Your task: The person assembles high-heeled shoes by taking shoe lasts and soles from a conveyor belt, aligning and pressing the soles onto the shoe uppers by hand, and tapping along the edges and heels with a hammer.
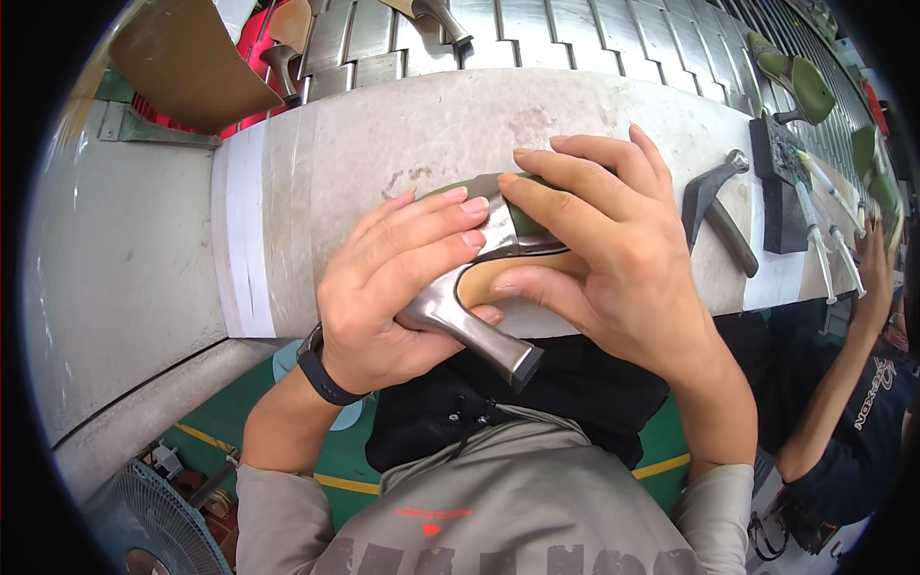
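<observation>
A high-heeled shoe lies on its side between my hands, above the near edge of the pale worktable. Its heel is shiny pewter-coloured with a black tip and points toward me. Green shows on the upper, and the sole is tan. My left hand wraps round the back of the shoe, fingers flat over the metallic part. My right hand grips the front part, thumb on the tan sole and fingertips on the upper. The toe is hidden behind my right hand.
Right of my hands lies a hammer beside a black block with several syringes. A metal slat conveyor runs behind, carrying shoes such as a green one. A brown sheet stands far left. Another person's arm is at right.
</observation>
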A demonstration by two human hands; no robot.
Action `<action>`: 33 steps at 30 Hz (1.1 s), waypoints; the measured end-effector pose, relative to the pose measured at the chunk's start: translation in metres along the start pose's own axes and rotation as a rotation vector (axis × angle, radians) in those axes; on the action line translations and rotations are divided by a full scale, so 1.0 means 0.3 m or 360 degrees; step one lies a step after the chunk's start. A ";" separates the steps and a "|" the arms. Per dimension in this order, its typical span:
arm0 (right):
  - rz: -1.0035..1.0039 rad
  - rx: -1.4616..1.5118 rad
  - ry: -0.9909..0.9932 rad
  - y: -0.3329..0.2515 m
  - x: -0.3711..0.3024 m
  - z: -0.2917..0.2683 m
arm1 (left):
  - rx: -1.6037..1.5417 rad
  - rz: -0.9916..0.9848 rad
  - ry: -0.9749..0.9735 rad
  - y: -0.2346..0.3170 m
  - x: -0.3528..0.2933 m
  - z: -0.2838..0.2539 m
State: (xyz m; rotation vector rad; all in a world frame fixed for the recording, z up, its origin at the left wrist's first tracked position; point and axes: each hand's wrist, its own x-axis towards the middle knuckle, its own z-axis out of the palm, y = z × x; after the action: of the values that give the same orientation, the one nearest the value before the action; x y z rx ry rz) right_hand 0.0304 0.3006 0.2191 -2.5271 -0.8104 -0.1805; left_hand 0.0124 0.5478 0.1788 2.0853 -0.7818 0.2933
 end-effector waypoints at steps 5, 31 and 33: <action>0.0177 0.0077 -0.0069 -0.050 0.031 -0.017 | 0.0022 0.0047 0.0035 0.000 -0.028 0.025; -0.0313 -0.0147 0.0139 0.116 -0.024 0.033 | 0.0262 -0.0018 -0.0425 0.051 0.009 0.049; -0.0307 -0.0136 0.0147 0.113 -0.022 0.038 | 0.0263 -0.0007 -0.0409 0.047 0.003 0.053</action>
State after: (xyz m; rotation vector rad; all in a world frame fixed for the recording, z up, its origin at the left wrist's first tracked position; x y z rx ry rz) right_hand 0.0444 0.2787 0.1938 -2.4956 -1.0286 -0.4001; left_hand 0.0031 0.5288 0.1790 2.3103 -0.9313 0.0896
